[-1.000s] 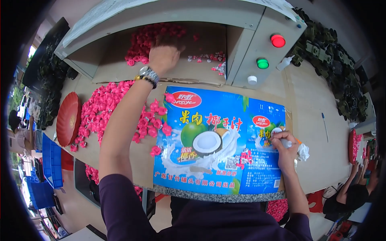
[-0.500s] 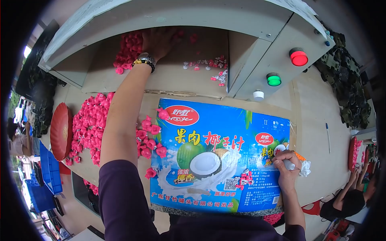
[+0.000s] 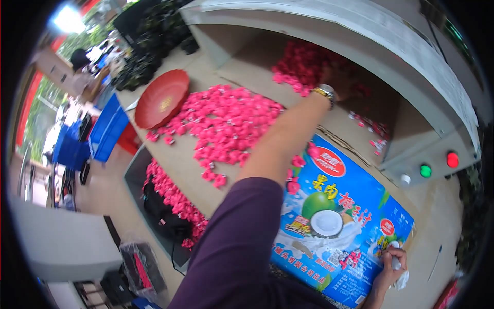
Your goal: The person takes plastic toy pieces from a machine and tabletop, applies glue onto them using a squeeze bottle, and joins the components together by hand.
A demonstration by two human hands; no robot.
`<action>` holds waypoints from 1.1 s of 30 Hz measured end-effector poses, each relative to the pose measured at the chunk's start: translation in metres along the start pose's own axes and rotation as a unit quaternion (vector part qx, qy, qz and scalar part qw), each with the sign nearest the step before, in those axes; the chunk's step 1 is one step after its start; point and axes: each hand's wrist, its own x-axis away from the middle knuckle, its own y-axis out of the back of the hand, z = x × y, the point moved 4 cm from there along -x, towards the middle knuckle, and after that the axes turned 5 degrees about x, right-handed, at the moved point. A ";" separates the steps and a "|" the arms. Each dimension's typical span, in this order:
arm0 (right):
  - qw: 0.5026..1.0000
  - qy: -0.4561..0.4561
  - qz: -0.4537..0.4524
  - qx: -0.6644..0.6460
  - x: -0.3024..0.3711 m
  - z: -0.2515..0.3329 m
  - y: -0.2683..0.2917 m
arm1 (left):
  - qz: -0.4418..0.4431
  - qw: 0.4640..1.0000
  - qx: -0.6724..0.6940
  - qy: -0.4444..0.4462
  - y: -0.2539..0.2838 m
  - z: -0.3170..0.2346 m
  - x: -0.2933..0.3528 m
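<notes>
My left hand (image 3: 340,81) reaches into the shaded grey machine opening, beside a heap of small pink plastic pieces (image 3: 301,67). Shadow hides its fingers. A watch and a beaded bracelet circle that wrist. My right hand (image 3: 391,270) rests at the right end of a blue printed cardboard sheet (image 3: 309,237). Its fingers are closed round a small white rounded thing (image 3: 395,263), with crumpled white tissue (image 3: 402,280) by it. Several small pink-and-white pieces (image 3: 352,259) lie on the cardboard near this hand. Under my left forearm, many more pink pieces (image 3: 226,123) spread over the table.
A red bowl (image 3: 163,99) stands tilted at the table's left. Below the edge, a grey bin (image 3: 135,177) holds pink pieces and something black. Red (image 3: 452,159) and green (image 3: 425,171) buttons sit on the machine's front. A pen (image 3: 435,262) lies at the right. Blue crates (image 3: 107,126) stand beyond.
The view has swung left and tilted, bringing the bin and floor into sight. My left hand is still inside the opening; my right hand still grips the white thing on the cardboard.
</notes>
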 end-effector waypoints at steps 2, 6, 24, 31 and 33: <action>1.000 0.011 0.002 -0.004 0.000 -0.002 -0.003 | -0.030 0.999 0.023 0.018 -0.006 -0.003 -0.004; 1.000 0.016 -0.006 -0.001 -0.002 -0.002 -0.007 | -0.086 0.996 0.019 -0.007 0.006 0.003 0.011; 1.000 0.017 0.013 0.001 -0.004 -0.005 -0.004 | -0.050 0.996 0.069 0.019 0.012 0.011 0.034; 0.999 0.036 -0.021 0.028 -0.002 -0.011 0.008 | -0.017 0.998 0.063 0.017 0.018 -0.007 0.020; 1.000 0.020 -0.008 -0.001 -0.001 0.010 -0.009 | -0.021 0.996 0.083 0.013 -0.001 0.017 0.020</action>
